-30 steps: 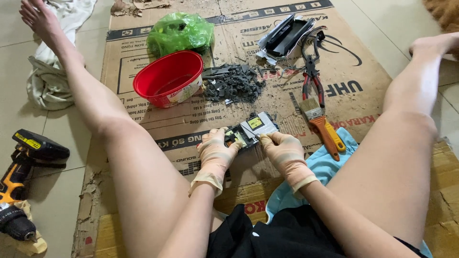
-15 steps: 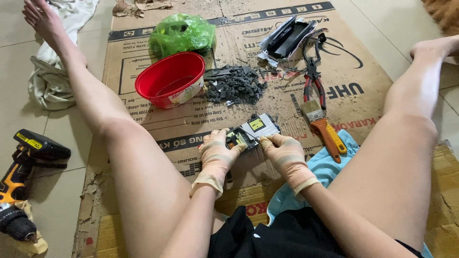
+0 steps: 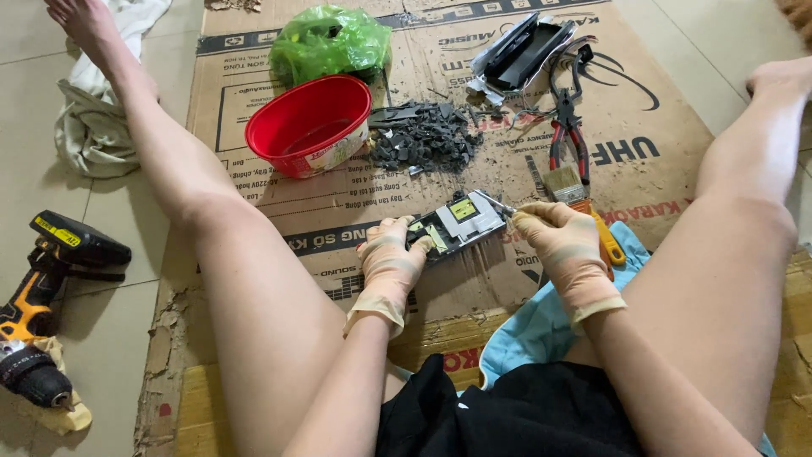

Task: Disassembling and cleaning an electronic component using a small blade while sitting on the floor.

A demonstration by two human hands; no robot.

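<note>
We find the person seated on the floor, both hands gloved, working over a flattened cardboard sheet (image 3: 254, 127). The left hand (image 3: 391, 267) grips the near end of a small grey device part (image 3: 457, 224) with a yellow patch on its face, held just above the cardboard between the legs. The right hand (image 3: 562, 245) is clenched around a thin metal tool (image 3: 499, 205) whose tip meets the part's far corner. In our judgement the prying would go best with the part braced firmly and the tip kept angled away from the holding fingers, with slow leverage. A pile of dark fragments (image 3: 423, 145) lies just beyond, beside a red bowl (image 3: 309, 127) bearing a pale label band on its side. A green plastic bag (image 3: 330, 41) sits behind the bowl. Red-handled pliers (image 3: 568, 144) and an orange-handled brush (image 3: 584, 207) lie to the right. The cardboard carries dark printed strips and boxed text panels. A yellow-and-black drill (image 3: 42, 296) rests well apart on the tiles.
</note>
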